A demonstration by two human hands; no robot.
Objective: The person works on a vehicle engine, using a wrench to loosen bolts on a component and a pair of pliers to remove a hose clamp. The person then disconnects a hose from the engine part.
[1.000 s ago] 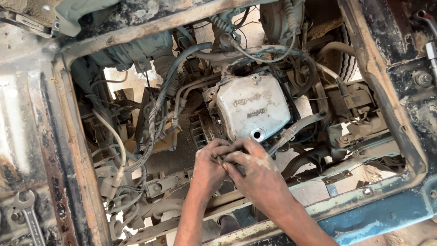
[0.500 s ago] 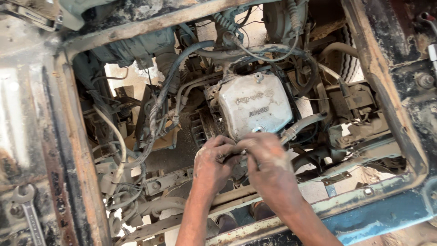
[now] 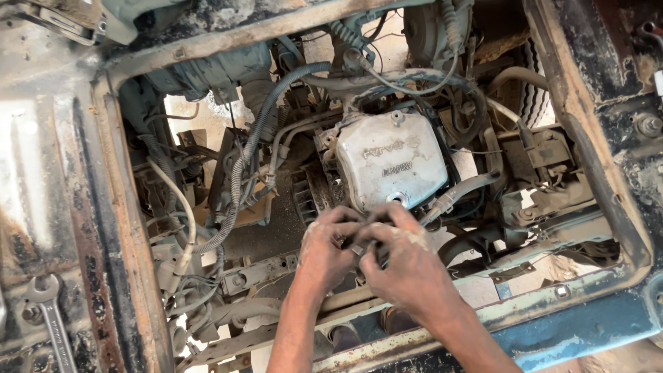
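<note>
Your left hand (image 3: 324, 250) and right hand (image 3: 404, 266) pinch together on a small dark part (image 3: 360, 245) below the engine cover (image 3: 392, 160); greasy fingers could let it drop into the bay.

Two dusty hands, the left hand (image 3: 326, 250) and the right hand (image 3: 404, 266), meet below one silver engine cover (image 3: 391, 160) inside one rusted frame opening (image 3: 131, 228). One wrench (image 3: 47, 314) lies at lower left, and one tyre (image 3: 530, 97) shows at upper right.
</note>
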